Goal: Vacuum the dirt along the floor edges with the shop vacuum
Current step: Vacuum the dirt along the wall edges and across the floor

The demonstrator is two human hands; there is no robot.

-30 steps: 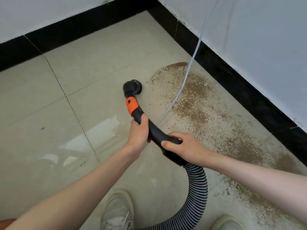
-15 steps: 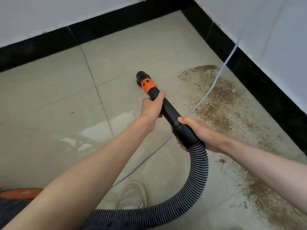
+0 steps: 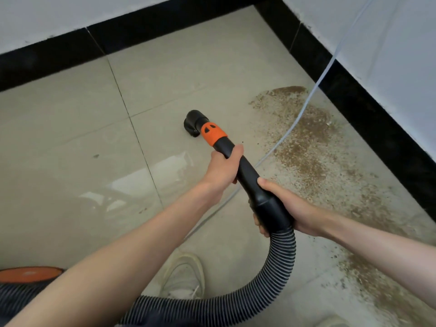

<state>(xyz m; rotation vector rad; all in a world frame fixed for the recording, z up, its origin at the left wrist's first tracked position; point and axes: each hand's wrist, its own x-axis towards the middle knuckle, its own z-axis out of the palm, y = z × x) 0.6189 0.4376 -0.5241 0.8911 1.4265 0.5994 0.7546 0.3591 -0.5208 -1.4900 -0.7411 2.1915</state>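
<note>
A black vacuum wand [image 3: 247, 175] with an orange collar [image 3: 213, 134] ends in a round black nozzle [image 3: 193, 122] that rests on the beige tile floor. My left hand [image 3: 223, 171] grips the wand just behind the collar. My right hand [image 3: 285, 207] holds the wand's thick rear end, where the ribbed black hose [image 3: 278, 272] joins it. Brown dirt [image 3: 304, 147] lies in a band along the right wall's black baseboard [image 3: 368, 119]. The nozzle sits to the left of the dirt, on clean tile.
A thin pale cord [image 3: 304, 107] runs from the right wall across the dirt and under my arms. The orange shop vacuum body [image 3: 28, 273] shows at the lower left. My white shoe [image 3: 184, 277] stands beside the hose. A second black baseboard [image 3: 132, 36] runs along the far wall.
The wand swung left, away from the dirt, then came slightly back right. The view shifted so the corner and the orange vacuum body came into sight. Both hands kept their grip.
</note>
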